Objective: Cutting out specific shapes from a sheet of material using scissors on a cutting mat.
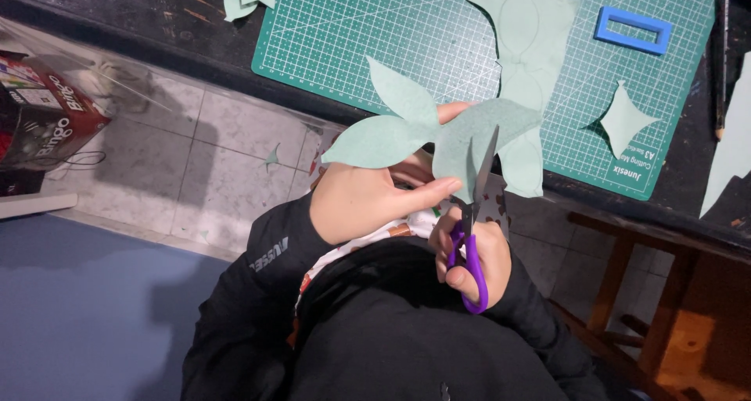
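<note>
Cutting pale green leaf-shaped paper [415, 131]: left hand [368, 201] pinches it, right hand [473, 256] grips purple scissors [472, 237], blades seemingly open; next, closing along the curve.

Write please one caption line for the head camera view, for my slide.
Left hand holds pale green paper leaves while right hand cuts them with purple-handled scissors beside a green cutting mat.

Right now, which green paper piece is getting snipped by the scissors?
The leafy piece held in the left hand; the purple-handled scissors bite into it. The other green pieces lie untouched on the cutting mat.
</note>
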